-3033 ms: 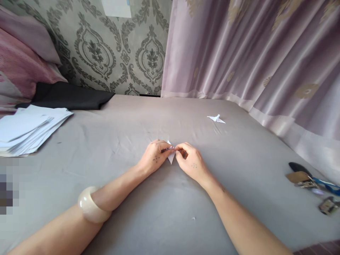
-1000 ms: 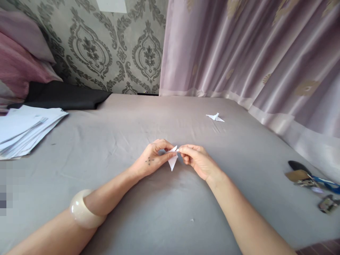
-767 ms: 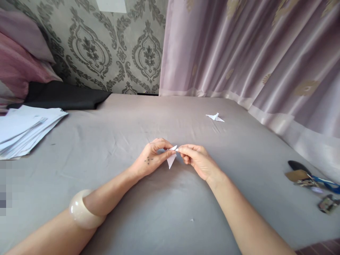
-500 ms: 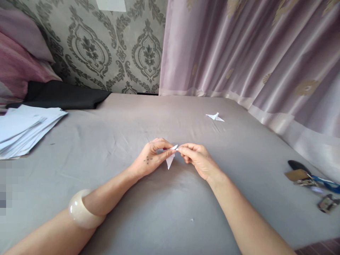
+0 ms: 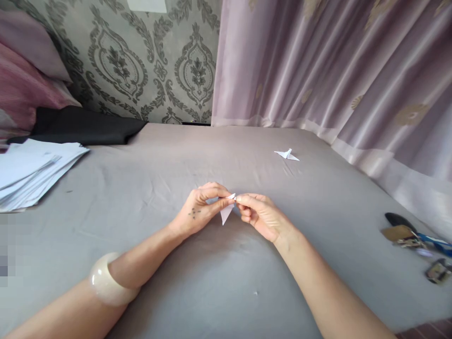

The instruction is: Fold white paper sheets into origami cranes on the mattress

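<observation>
Between my hands is a small folded piece of white paper [image 5: 226, 214], one pointed flap hanging down below the fingers. My left hand [image 5: 201, 207] is closed on its left part, thumb in front and fingers behind. A pale bangle sits on that forearm. My right hand [image 5: 261, 212] pinches the paper's small right tip between thumb and forefinger, its other fingers curled. The fingers hide much of the folded shape. Farther off to the right, a folded white paper bird [image 5: 287, 155] rests on the grey sheet [image 5: 197, 292] with its points spread.
A stack of white paper [image 5: 38, 172] lies at the left, in front of a folded black cloth [image 5: 92, 126]. Keys and small items [image 5: 406, 235] lie at the right edge. Curtains [image 5: 300, 66] hang along the back right. A tiny white scrap [image 5: 256, 293] lies near the front.
My right hand has turned slightly at the wrist, still pinching the paper's tip. The left hand keeps its hold, and the paper has barely shifted.
</observation>
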A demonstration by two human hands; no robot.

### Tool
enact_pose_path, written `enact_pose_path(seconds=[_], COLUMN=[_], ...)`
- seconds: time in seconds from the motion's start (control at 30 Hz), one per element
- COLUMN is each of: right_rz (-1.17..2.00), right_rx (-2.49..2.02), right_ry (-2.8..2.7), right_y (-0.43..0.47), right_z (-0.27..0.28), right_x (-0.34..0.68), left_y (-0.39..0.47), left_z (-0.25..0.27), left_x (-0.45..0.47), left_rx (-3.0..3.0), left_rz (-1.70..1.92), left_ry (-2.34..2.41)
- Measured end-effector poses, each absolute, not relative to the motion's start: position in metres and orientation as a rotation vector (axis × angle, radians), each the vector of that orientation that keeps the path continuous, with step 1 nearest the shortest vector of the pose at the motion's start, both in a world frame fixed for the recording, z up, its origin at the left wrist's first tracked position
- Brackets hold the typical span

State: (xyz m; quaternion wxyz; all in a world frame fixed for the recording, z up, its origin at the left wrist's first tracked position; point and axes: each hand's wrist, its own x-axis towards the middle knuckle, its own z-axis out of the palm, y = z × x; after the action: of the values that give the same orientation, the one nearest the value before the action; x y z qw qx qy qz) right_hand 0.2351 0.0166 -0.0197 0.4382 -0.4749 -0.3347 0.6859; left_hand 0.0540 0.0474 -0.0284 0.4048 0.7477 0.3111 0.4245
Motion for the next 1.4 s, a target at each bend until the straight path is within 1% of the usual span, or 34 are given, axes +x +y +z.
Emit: enact_pose_path(seconds=[0.57, 0.73, 0.87, 0.97, 1.1, 1.4], right_rz=[1.584, 1.638, 1.663, 1.555, 1.371, 1.120], right_rx=[-1.357, -1.293, -1.201, -1.234, -1.330, -1.254], right_ry=[-0.856, -0.844, -0.797, -0.792, -0.982, -1.200], right_y=[0.012, 0.011, 0.011, 0.012, 0.010, 0.005], right_z=[-0.015, -0.010, -0.009, -0.008, -0.006, -0.002], right_x=[0.229, 0.228, 0.228, 0.231, 0.232, 0.227], left_y=[0.041, 0.040, 0.039, 0.042, 0.047, 0.047], left_z=[-0.023, -0.022, -0.022, -0.023, -0.021, -0.015], left_x=[0.057, 0.061, 0.064, 0.063, 0.059, 0.056], left_rx=[1.725, 1.578, 1.304, 1.099, 0.974, 0.904], left_rz=[0.992, 0.981, 0.977, 0.977, 0.977, 0.834], left_ry=[0.885, 0.891, 0.878, 0.802, 0.754, 0.725])
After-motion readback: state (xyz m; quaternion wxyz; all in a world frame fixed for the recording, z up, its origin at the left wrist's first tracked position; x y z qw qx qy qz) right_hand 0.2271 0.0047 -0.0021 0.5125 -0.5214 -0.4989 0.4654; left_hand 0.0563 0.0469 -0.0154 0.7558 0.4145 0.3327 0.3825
